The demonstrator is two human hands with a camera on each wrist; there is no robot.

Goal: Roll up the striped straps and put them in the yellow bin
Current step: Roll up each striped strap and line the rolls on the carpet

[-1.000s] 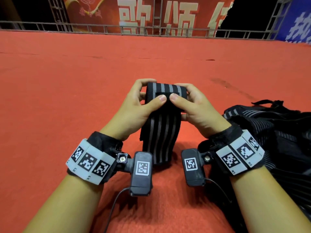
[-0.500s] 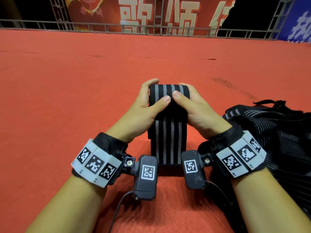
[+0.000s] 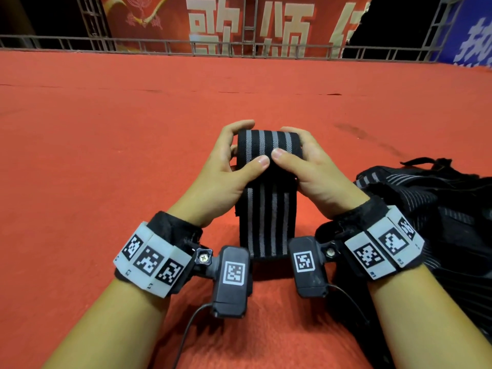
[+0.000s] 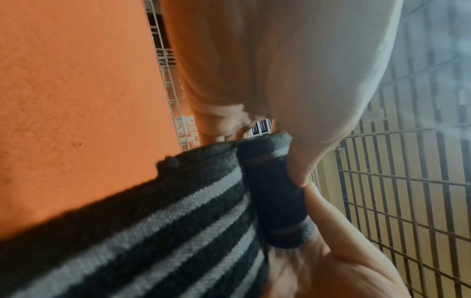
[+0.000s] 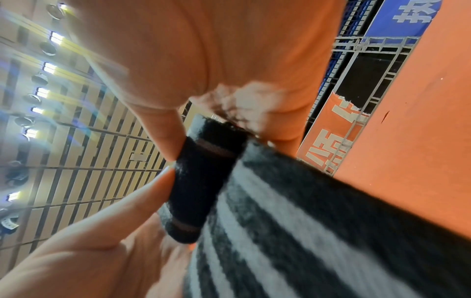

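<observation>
A black strap with grey stripes (image 3: 267, 217) is held upright in front of me above the red carpet, its top wound into a small roll (image 3: 269, 147). My left hand (image 3: 231, 166) grips the roll's left end, thumb on the front and fingers curled behind. My right hand (image 3: 306, 163) grips the right end the same way, and the two thumbs nearly meet. The loose tail hangs down toward my wrists. Both wrist views show the roll (image 4: 275, 193) (image 5: 203, 181) pinched between thumbs and fingers. No yellow bin is in view.
A heap of further black striped straps (image 3: 431, 209) lies on the carpet at the right. Red carpet (image 3: 106, 155) stretches ahead to a metal railing (image 3: 239, 49) and banners at the far edge.
The roll has grown as both hands turned it, and the hanging tail has straightened from a twisted fold to a flat drop. Both hands kept their grip.
</observation>
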